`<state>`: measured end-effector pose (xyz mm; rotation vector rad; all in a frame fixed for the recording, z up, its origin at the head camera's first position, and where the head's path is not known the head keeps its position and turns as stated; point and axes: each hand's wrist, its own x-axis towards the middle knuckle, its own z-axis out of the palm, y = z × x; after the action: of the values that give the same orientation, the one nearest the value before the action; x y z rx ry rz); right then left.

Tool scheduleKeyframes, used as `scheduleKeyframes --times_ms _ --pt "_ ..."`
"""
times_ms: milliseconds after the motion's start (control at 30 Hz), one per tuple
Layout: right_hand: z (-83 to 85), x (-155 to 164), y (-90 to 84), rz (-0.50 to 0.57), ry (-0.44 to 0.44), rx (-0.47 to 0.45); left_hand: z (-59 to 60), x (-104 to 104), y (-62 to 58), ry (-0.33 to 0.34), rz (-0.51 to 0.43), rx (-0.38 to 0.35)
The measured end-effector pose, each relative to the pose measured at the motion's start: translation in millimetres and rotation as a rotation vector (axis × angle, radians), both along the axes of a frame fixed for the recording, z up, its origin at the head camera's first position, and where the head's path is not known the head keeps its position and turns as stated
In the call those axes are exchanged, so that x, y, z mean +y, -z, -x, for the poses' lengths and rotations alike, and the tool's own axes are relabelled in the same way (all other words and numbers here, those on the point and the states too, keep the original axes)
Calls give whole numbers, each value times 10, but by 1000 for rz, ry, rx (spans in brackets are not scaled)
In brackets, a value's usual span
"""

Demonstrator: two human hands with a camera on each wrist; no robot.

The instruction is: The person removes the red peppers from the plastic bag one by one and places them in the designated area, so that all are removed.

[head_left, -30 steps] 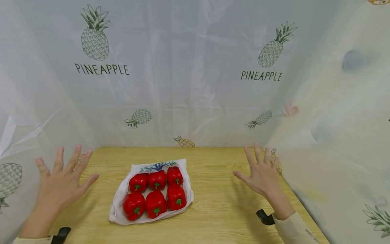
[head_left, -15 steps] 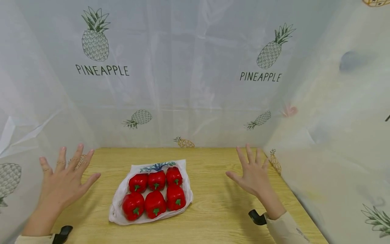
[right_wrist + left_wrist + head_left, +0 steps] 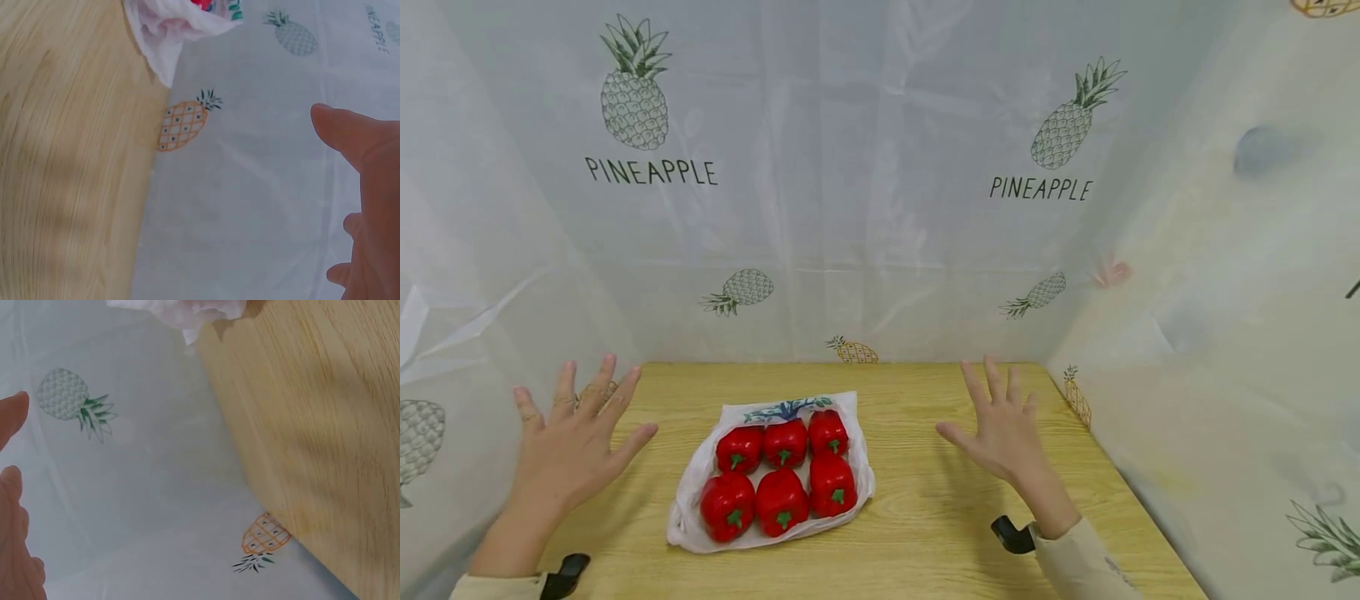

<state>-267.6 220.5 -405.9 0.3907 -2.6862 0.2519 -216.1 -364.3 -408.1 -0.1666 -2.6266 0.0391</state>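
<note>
Several shiny red bell peppers [image 3: 782, 500] with green stems sit in two rows inside a white cloth bag [image 3: 683, 510], its mouth spread wide and a blue-green print at its back. My left hand [image 3: 574, 450] hovers over the table to the left of the bag, fingers spread, holding nothing. On the other side, my right hand [image 3: 1006, 433] is also raised with fingers spread and nothing held. Each hand is apart from the bag. A crumpled edge of the bag [image 3: 194, 309] shows at the top of the left wrist view, and a bag corner [image 3: 164, 37] in the right.
The wooden table [image 3: 917, 533] carries the bag left of its middle. A white curtain [image 3: 865, 167] printed with pineapples encloses the back and both sides. A black wrist strap piece [image 3: 1013, 535] juts from the right wrist.
Both hands have drifted inward toward the bag, the right hand moving left and the left hand moving slightly right. The bag and peppers have stayed put.
</note>
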Motion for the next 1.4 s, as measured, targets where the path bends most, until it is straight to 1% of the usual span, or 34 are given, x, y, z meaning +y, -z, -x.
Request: scheduleKeyframes --times_ms 433,633,800,933,1067,1133,1267,1400 --pt "3 -317 71 87 -71 -5 54 106 84 35 -44 4" --pt "0 -424 103 120 -107 7 71 146 128 69 -95 -8" --pt "18 -498 157 147 -117 -24 94 170 183 106 -147 3" --pt "30 -551 197 207 -142 -55 120 187 239 139 -200 -3" --pt "26 -611 216 270 -178 -98 137 196 292 167 -260 -37" --pt "21 -641 225 291 -192 -128 136 208 303 173 -303 -82" --pt "6 -701 230 346 -214 -193 136 233 320 193 -399 -150" --pt "7 -749 259 384 -226 -236 150 235 374 258 -509 -186"
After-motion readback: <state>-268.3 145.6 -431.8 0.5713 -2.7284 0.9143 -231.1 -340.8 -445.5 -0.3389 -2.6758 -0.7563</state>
